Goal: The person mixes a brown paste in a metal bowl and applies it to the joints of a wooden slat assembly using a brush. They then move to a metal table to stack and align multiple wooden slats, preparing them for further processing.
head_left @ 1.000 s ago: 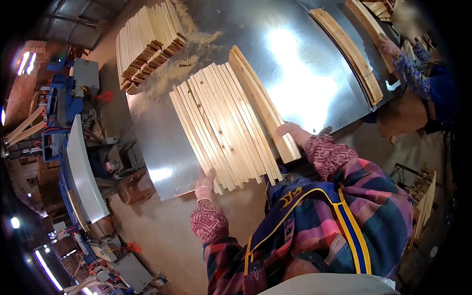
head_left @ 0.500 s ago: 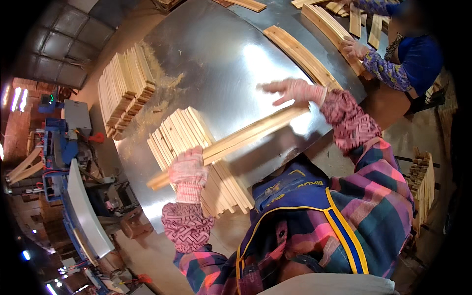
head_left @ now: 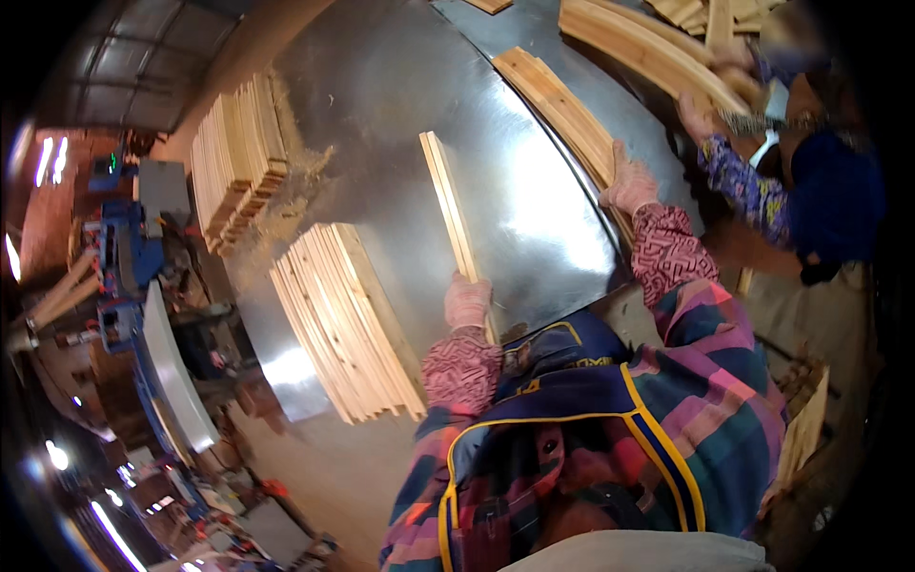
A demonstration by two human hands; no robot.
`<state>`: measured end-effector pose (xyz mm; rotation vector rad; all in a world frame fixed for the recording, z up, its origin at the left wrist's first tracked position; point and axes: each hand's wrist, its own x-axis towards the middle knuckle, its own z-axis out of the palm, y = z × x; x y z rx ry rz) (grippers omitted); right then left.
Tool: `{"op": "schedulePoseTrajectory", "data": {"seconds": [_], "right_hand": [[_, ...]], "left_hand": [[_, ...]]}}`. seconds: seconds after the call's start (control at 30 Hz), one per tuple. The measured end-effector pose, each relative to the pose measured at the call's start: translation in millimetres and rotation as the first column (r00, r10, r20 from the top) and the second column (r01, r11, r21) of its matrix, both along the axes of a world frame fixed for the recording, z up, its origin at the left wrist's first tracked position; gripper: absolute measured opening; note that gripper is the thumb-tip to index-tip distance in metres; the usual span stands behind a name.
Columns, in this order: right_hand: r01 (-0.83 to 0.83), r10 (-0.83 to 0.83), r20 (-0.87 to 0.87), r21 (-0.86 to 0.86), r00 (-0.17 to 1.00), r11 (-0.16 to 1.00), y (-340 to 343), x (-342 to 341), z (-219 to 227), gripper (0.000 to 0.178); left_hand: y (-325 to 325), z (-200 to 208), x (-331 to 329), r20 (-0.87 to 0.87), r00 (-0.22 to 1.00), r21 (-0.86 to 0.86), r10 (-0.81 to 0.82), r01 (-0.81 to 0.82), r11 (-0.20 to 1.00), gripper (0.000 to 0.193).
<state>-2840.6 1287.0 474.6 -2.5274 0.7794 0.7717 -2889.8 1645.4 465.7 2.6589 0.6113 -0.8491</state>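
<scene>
My left hand, in a pale knit glove, is closed round the near end of a narrow pair of wooden strips. The strips point away from me over the metal tabletop. My right hand, gloved likewise, grips the near part of a short stack of wooden boards on the right side of the table; its palm side is hidden. Left of my left hand lies a neat row of wooden strips, side by side at the near edge.
A second stack of strips stands at the far left beside scattered sawdust. At the right, a co-worker's hand is by long boards. Blue machinery stands left of the metal table.
My left hand has moved right with the strips, swinging them from crosswise to pointing away. My right hand has left the air above the table and taken hold of the boards at right.
</scene>
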Motion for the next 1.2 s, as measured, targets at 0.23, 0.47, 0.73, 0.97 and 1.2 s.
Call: {"op": "schedulePoseTrajectory", "data": {"seconds": [0.23, 0.47, 0.73, 0.97, 1.2], "right_hand": [[0.132, -0.341, -0.026, 0.947, 0.94, 0.292, 70.9, -42.9, -101.4, 0.089], [-0.541, 0.528, 0.247, 0.657, 0.812, 0.525, 187.9, -82.0, -28.9, 0.076], [0.199, -0.128, -0.212, 0.974, 0.969, -0.109, 120.2, -65.4, -113.3, 0.066], [-0.206, -0.073, 0.194, 0.887, 0.978, -0.414, 84.6, 17.3, 58.9, 0.067], [-0.404, 0.041, 0.417, 0.897, 0.908, -0.18, 96.3, 16.3, 39.9, 0.067]], "left_hand": [[6.9, -6.8, 7.8, -0.038, 0.992, -0.354, 0.119, -0.125, 0.927, 0.087], [-63.1, 32.9, 27.3, 0.087, 0.99, 0.122, 0.115, -0.125, 0.985, 0.109], [-56.1, 10.1, 6.1, 0.072, 0.979, -0.187, 0.191, -0.175, 0.967, 0.116], [-99.8, 133.9, -25.8, 0.569, 0.772, -0.55, 0.282, 0.103, 0.829, 0.113], [-85.1, 83.9, -41.1, 0.78, 0.579, -0.406, 0.238, 0.179, 0.896, 0.117]]}}
